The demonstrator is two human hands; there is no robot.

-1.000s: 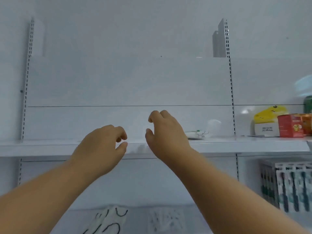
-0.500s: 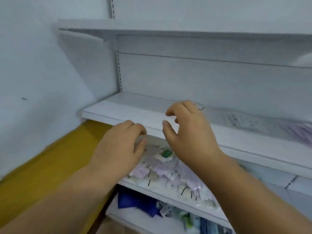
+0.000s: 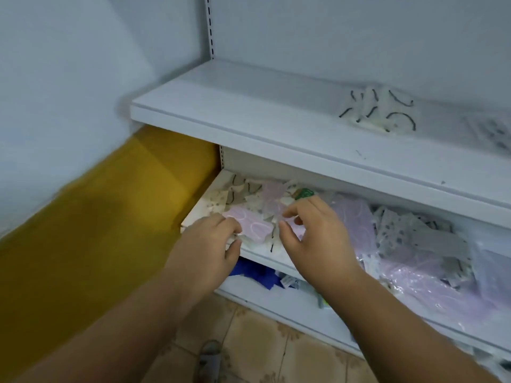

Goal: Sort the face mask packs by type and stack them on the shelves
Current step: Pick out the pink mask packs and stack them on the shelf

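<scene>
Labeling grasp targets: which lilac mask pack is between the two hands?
The lilac pack with white loops at the mixed shelf's left end, between left hand and right hand. The other lilac packs lie right of the right hand.

My left hand (image 3: 210,244) rests at the front left corner of the middle shelf (image 3: 276,262), its fingers curled on the edge of a lilac mask pack (image 3: 253,226); my right hand (image 3: 315,236) hovers just beside it, thumb and fingers bent above the same pack, and whether that grip touches I cannot tell; mixed mask packs (image 3: 409,241) litter the shelf rightward; on the upper shelf (image 3: 249,125) lies a white pack with black loops (image 3: 378,111), near its back edge.
</scene>
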